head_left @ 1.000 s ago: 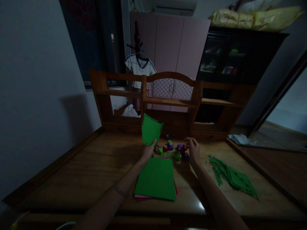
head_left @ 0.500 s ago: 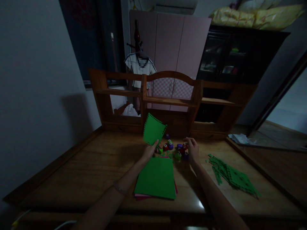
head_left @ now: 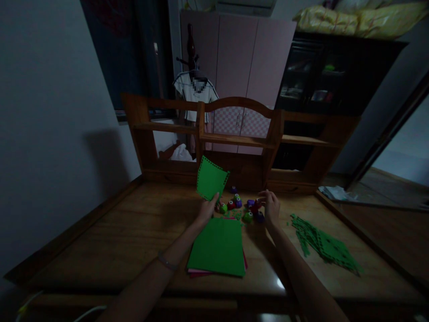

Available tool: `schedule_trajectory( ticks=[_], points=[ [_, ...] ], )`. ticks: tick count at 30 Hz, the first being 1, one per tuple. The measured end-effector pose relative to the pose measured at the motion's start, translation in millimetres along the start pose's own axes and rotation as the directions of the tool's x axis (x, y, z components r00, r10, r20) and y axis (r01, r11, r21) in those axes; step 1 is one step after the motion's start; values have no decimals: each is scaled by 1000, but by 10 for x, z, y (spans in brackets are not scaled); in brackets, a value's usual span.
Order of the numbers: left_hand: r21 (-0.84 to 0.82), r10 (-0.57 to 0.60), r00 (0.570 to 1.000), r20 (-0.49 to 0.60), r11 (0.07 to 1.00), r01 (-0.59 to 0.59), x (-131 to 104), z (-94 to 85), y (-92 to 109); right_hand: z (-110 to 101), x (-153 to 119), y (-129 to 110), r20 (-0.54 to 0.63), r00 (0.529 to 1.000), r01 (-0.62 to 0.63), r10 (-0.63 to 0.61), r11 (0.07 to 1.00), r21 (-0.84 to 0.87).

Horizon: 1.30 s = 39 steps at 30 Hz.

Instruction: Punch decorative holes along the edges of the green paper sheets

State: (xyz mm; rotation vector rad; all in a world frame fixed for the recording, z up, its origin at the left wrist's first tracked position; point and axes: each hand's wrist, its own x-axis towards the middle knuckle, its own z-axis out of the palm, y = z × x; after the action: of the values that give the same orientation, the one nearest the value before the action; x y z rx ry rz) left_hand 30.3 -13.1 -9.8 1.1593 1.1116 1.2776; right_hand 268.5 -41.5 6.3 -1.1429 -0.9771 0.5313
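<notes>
My left hand [head_left: 208, 210] grips a green sheet with punched edges [head_left: 211, 180] by its lower corner, raised above the desk. Beyond the stack of plain green paper [head_left: 217, 247], several small punches in red, green and purple [head_left: 248, 217] lie among green scraps [head_left: 237, 215]. Just right of the punches is my right hand [head_left: 271, 206], its fingers apart and bent, with nothing visible in them. Pink and red sheets show under the green stack.
Cut green sheets and strips [head_left: 325, 243] lie on the right of the wooden desk [head_left: 134, 232]. A wooden shelf [head_left: 237, 141] runs along the back edge. A plastic bag [head_left: 337, 193] is at the far right.
My left hand and the punched green sheet have shifted slightly left and up in the view. My right hand has moved slightly right, away from the punches.
</notes>
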Motion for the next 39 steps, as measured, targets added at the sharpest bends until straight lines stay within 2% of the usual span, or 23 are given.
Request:
schedule_trajectory(
  ticks=[5, 13, 23, 29, 35, 39],
  points=[
    [102, 55, 995, -78, 994, -47, 15, -16, -7, -8, 5, 19, -9, 1000, -1, 1, 1000, 11],
    [99, 86, 988, -128, 992, -73, 15, -29, -11, -43, 25, 22, -21, 1000, 2, -2, 1000, 13],
    [186, 93, 987, -134, 980, -67, 41, -48, -60, -44, 56, 64, -52, 999, 2, 1, 997, 71],
    [152, 124, 984, -125, 983, -104, 44, -38, -57, -59, 69, 82, -62, 998, 1, 2, 999, 51],
    [169, 116, 986, -124, 981, -94, 53, -48, -77, -25, 28, 9, -48, 996, 66, -71, 993, -96],
    [168, 119, 987, -108, 981, -100, 52, -50, -80, 43, -52, -40, 88, 975, 221, -203, 923, -315]
  ],
)
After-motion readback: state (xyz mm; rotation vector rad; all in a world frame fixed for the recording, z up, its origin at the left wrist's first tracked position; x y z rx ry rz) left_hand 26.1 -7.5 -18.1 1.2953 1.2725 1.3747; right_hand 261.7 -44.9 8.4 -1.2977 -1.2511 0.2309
